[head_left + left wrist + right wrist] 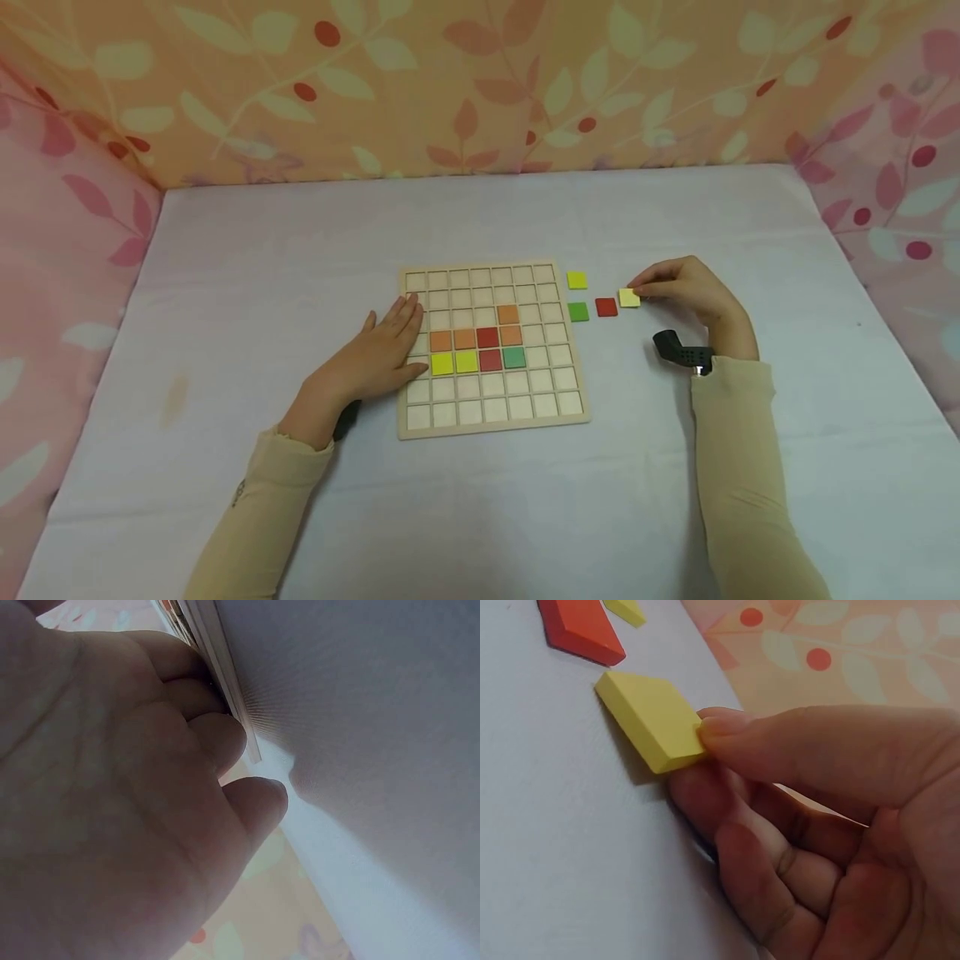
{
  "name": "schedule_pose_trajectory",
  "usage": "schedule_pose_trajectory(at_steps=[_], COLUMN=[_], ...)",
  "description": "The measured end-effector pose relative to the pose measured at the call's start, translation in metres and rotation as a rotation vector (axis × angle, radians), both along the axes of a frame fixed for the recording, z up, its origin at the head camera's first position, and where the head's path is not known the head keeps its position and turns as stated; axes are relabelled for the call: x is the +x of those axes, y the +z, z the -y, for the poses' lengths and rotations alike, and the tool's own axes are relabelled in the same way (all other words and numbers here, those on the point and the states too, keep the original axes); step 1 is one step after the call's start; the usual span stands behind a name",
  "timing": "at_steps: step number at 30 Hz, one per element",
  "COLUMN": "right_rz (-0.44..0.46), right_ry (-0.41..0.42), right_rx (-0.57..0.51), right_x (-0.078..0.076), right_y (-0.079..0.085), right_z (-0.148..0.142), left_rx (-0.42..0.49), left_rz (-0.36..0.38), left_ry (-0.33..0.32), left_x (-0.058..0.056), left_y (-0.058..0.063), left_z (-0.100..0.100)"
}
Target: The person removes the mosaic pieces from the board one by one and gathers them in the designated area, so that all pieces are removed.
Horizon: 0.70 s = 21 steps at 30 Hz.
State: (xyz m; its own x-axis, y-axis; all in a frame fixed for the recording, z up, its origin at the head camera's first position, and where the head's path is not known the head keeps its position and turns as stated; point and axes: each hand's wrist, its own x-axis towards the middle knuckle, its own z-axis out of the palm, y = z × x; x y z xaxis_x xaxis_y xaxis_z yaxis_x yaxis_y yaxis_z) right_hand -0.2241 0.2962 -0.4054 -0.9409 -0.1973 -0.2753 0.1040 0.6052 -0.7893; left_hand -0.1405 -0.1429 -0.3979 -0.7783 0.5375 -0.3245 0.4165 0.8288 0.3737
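My right hand (pixel 693 296) pinches a pale yellow square tile (pixel 645 716) between thumb and fingertips, to the right of the loose tiles. In the right wrist view the thumb lies on the tile's upper face, and a shadow falls on the cloth under it. My left hand (pixel 378 350) rests with extended fingers on the left edge of a wooden grid board (pixel 495 429). The thumb lies apart from the other fingers. Several tiles sit in the board's cells: orange tiles (pixel 507 314), red tiles (pixel 490 360), yellow tiles (pixel 442 363) and a green tile (pixel 513 357).
Right of the board lie a loose yellow tile (pixel 577 280), a green one (pixel 578 312) and a red tile (pixel 606 307). A white cloth (pixel 480 517) covers the table. Floral fabric (pixel 420 83) stands along the back and both sides. A black wrist device (pixel 678 348) sits by the right wrist.
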Motion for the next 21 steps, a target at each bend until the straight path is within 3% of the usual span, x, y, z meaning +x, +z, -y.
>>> schedule_pose_trajectory(at_steps=[21], right_rz=[0.034], right_ry=[-0.019], right_rx=[-0.016], right_x=[-0.001], right_y=[-0.003], right_z=[-0.011], left_rx=[-0.007], left_rz=[0.008], left_ry=[-0.005], left_x=[-0.007], left_y=[-0.005], left_z=[-0.008])
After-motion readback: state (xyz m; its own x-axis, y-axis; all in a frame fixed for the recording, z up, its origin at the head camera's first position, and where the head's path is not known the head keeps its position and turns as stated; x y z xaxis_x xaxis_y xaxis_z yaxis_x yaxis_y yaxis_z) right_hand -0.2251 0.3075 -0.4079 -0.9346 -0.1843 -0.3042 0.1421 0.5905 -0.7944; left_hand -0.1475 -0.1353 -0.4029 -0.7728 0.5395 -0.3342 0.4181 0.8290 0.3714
